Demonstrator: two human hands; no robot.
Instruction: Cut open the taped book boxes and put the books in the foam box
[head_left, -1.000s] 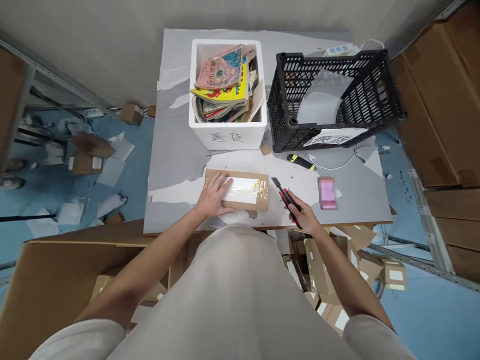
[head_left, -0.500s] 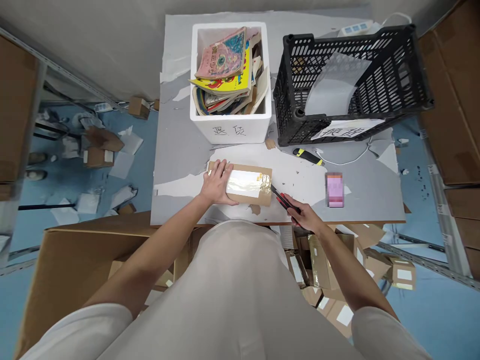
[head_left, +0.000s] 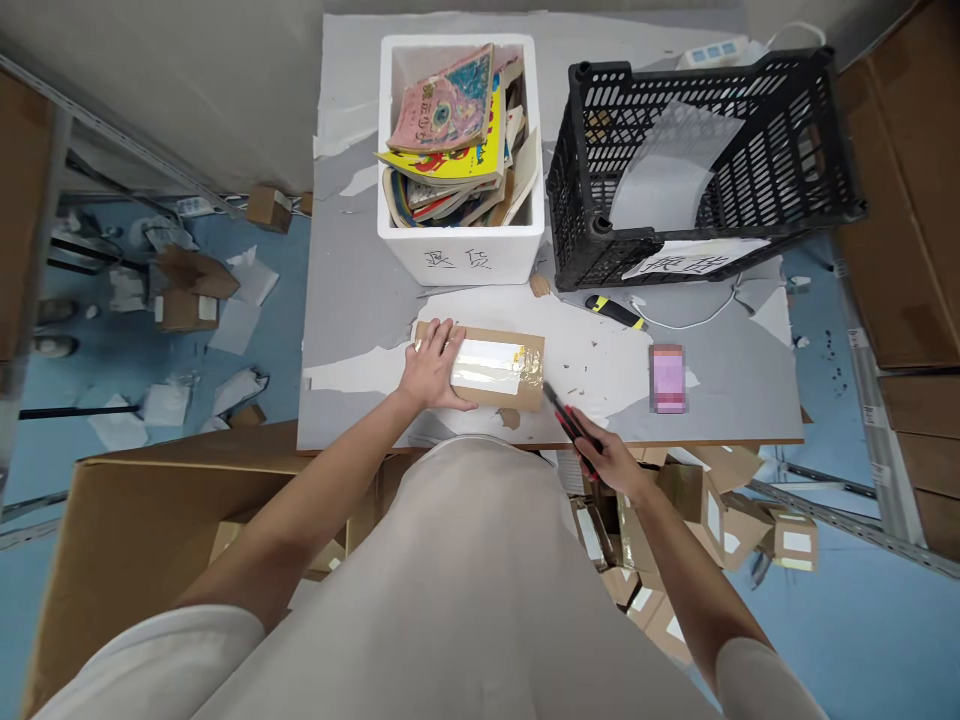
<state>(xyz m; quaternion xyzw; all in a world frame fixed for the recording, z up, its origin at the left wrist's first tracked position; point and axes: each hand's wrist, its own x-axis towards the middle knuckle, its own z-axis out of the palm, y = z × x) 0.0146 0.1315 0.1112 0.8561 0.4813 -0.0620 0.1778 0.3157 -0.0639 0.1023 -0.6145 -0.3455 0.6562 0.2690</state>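
Note:
A small cardboard box (head_left: 487, 368) with a white label and clear tape lies flat near the table's front edge. My left hand (head_left: 433, 368) grips its left end, thumb along the near side and fingers spread over the top. In my right hand (head_left: 600, 448) is a dark utility knife (head_left: 568, 416), fingers wrapped round the handle. Its blade tip points at the box's right end, close to the near corner; whether it touches cannot be made out.
Behind the box stands a white foam box (head_left: 461, 255) full of books, beside a black plastic crate (head_left: 570, 215). A second, black-and-yellow cutter (head_left: 615, 311) and a blurred pink phone-shaped object (head_left: 667, 380) lie to the right. Several cartons (head_left: 705, 505) are heaped below the table.
My right hand and the knife have moved slightly down, toward the table's front edge. The blade has slid nearer the box's front right corner. My left hand stays on the box.

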